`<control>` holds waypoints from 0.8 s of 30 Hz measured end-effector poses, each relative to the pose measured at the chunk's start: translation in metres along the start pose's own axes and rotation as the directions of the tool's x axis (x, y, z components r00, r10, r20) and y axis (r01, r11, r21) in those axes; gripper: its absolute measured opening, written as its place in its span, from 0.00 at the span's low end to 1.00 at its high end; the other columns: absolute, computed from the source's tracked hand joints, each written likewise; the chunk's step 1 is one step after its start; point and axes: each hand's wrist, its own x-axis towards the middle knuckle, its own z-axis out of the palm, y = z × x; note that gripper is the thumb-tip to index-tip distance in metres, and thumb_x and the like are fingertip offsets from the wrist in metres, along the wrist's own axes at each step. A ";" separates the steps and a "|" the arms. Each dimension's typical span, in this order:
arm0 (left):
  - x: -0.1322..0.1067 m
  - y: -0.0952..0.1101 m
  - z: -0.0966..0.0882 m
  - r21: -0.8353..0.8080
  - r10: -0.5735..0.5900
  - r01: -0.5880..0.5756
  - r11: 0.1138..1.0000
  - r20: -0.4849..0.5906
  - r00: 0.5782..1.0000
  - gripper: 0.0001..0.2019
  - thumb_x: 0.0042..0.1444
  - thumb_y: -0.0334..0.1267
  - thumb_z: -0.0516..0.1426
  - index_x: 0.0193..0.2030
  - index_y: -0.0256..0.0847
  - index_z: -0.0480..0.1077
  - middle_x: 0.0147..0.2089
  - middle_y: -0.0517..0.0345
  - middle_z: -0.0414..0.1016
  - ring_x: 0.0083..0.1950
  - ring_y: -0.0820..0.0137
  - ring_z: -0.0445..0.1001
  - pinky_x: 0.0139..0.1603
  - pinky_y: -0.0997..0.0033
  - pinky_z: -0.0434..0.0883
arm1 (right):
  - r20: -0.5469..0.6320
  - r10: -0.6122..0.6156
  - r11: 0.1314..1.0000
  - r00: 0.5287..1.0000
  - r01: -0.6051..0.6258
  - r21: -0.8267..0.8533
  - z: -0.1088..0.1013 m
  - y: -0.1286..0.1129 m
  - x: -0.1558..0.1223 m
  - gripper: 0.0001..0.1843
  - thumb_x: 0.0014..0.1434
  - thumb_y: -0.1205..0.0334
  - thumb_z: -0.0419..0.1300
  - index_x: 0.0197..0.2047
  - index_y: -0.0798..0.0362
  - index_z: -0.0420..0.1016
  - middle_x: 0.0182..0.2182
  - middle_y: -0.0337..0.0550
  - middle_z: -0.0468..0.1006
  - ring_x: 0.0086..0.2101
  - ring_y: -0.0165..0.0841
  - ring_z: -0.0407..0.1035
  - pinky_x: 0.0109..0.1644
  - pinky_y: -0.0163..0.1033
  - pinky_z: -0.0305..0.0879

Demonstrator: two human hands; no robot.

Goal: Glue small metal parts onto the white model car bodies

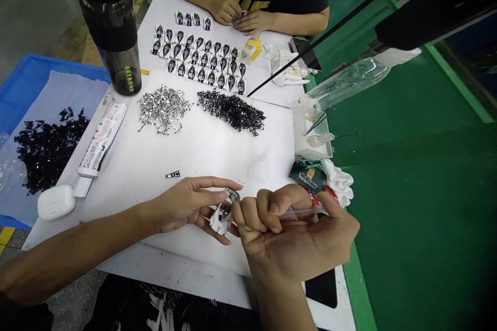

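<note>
My left hand [182, 204] grips a small white and silver plastic part [221, 220] between thumb and fingers, low over the white table. My right hand [295, 238] is close beside it, palm up with its fingers curled. A slim translucent plastic piece [291, 213] shows in that fist; most of it is hidden, so its kind cannot be told. Fingertips of the right hand come up to the part's right side. Beyond the left hand a single small black piece [173, 174] lies on the table.
A pile of small silver pieces [163, 108] and a pile of black pieces [233, 111] lie ahead. Behind them stand rows of assembled parts [202, 57]. A bottle [112, 36], a tube [103, 139] and a white case [56, 201] line the left. Opposite, a person's hands [240, 15] work.
</note>
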 end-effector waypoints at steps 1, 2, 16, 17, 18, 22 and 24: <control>0.000 0.000 0.000 0.000 0.001 -0.001 1.000 -0.001 1.000 0.14 0.63 0.37 0.62 0.55 0.40 0.77 0.35 0.52 0.79 0.36 0.63 0.83 0.38 0.55 0.82 | -0.004 0.008 1.000 1.000 -0.008 -0.003 0.000 -0.001 0.000 0.25 0.58 0.42 0.59 0.20 0.52 0.75 0.11 0.31 0.51 0.13 0.24 0.46 0.16 0.32 0.53; 0.000 0.000 0.001 -0.001 0.002 -0.002 1.000 -0.002 1.000 0.14 0.63 0.37 0.62 0.55 0.40 0.77 0.35 0.52 0.79 0.36 0.63 0.83 0.38 0.55 0.83 | -0.005 0.014 1.000 1.000 -0.014 -0.007 0.000 -0.001 -0.001 0.24 0.58 0.42 0.59 0.20 0.51 0.75 0.11 0.32 0.51 0.13 0.24 0.46 0.16 0.32 0.54; -0.001 -0.001 0.004 -0.012 0.021 -0.021 1.000 -0.050 0.999 0.14 0.63 0.36 0.61 0.54 0.37 0.75 0.35 0.50 0.79 0.35 0.62 0.83 0.38 0.54 0.82 | 0.039 0.040 0.994 0.998 -0.035 -0.100 0.005 -0.004 0.000 0.29 0.63 0.38 0.52 0.20 0.50 0.73 0.10 0.31 0.50 0.12 0.25 0.45 0.15 0.34 0.53; -0.001 -0.002 0.003 -0.028 0.030 -0.031 0.999 -0.052 0.998 0.14 0.63 0.37 0.61 0.54 0.38 0.74 0.37 0.48 0.80 0.36 0.60 0.84 0.38 0.55 0.82 | 0.005 -0.030 0.991 1.000 0.031 -0.133 0.004 -0.007 0.000 0.29 0.63 0.38 0.51 0.20 0.50 0.72 0.10 0.31 0.50 0.12 0.26 0.45 0.15 0.34 0.53; 0.000 -0.002 0.003 -0.045 0.041 -0.044 0.998 -0.051 0.998 0.13 0.64 0.37 0.60 0.54 0.38 0.74 0.38 0.47 0.80 0.37 0.59 0.84 0.38 0.56 0.82 | -0.051 -0.147 0.974 0.988 0.135 -0.184 0.002 -0.010 0.001 0.29 0.62 0.38 0.50 0.21 0.49 0.72 0.10 0.31 0.51 0.12 0.26 0.46 0.15 0.35 0.54; 0.000 -0.001 0.003 -0.066 0.056 -0.057 0.996 -0.025 0.998 0.12 0.65 0.35 0.58 0.54 0.37 0.72 0.40 0.43 0.80 0.39 0.55 0.84 0.37 0.56 0.81 | -0.335 -0.688 0.693 0.643 0.446 -0.566 -0.030 -0.017 0.025 0.23 0.61 0.47 0.49 0.18 0.48 0.66 0.12 0.34 0.52 0.14 0.29 0.51 0.16 0.37 0.52; 0.000 -0.001 0.002 -0.061 0.053 -0.054 0.997 -0.016 0.998 0.11 0.66 0.34 0.57 0.54 0.37 0.71 0.40 0.43 0.80 0.39 0.55 0.84 0.37 0.56 0.80 | -0.383 -0.720 0.654 0.578 0.381 -0.654 -0.046 -0.016 0.040 0.18 0.59 0.56 0.55 0.18 0.47 0.66 0.14 0.36 0.59 0.16 0.31 0.57 0.18 0.39 0.56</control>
